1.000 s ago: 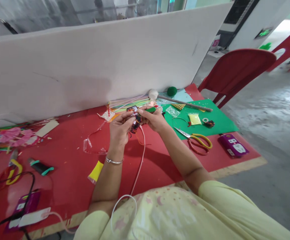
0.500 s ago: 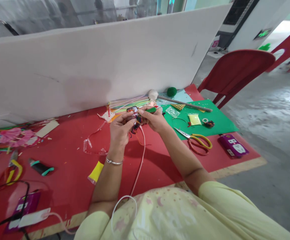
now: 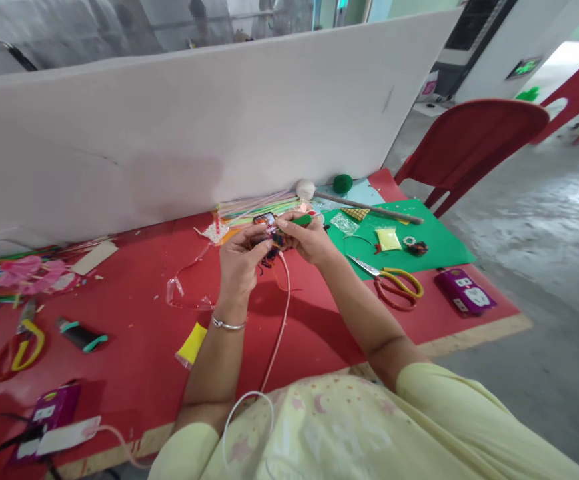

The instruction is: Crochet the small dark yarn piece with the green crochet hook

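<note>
Above the red table covering, my left hand is closed on a small dark bundle of multicoloured threads. My right hand pinches a green-handled tool beside the same bundle; the tool's tip is too small to make out. Thumbs and fingertips of both hands meet around the work, close together. A small dark-framed item with a bright face shows at the top of the bundle. A pink-white cable runs down from there toward my body, and a thin orange thread hangs below.
Scissors and a purple power socket lie at the right. At the left are more scissors, a black-teal tool and pink paper pieces. A white panel stands behind; a red chair is at the right.
Both hands hold nearly the same pose around the bundle, with only slight finger movement. The black cable at the lower left has dropped away from the scissors.
</note>
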`<state>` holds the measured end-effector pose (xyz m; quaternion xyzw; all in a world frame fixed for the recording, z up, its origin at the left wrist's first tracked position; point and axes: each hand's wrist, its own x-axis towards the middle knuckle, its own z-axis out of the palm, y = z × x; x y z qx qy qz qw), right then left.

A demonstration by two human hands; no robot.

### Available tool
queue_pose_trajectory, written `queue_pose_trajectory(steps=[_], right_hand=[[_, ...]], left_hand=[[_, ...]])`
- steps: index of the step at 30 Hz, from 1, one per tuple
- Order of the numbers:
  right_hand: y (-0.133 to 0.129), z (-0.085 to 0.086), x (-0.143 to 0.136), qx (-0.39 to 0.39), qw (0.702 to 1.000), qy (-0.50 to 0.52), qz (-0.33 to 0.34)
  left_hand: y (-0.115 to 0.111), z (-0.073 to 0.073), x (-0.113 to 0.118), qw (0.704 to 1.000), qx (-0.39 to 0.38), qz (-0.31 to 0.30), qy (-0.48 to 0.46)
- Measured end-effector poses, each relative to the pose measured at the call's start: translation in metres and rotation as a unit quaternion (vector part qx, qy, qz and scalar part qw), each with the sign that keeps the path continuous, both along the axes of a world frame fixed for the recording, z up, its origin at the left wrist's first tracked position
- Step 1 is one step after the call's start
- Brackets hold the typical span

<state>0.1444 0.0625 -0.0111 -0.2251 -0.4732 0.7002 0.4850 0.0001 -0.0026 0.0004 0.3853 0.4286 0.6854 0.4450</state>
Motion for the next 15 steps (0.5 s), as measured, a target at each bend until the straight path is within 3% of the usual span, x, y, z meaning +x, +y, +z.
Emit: queue_pose_trajectory(steps=[15], right_hand=[[-0.0012,0.0029,0.003,0.017,1.0,0.007,0.001]], left_hand=[[-0.0011,0.0018,-0.0014,1.0,0.004,-0.022,-0.008]])
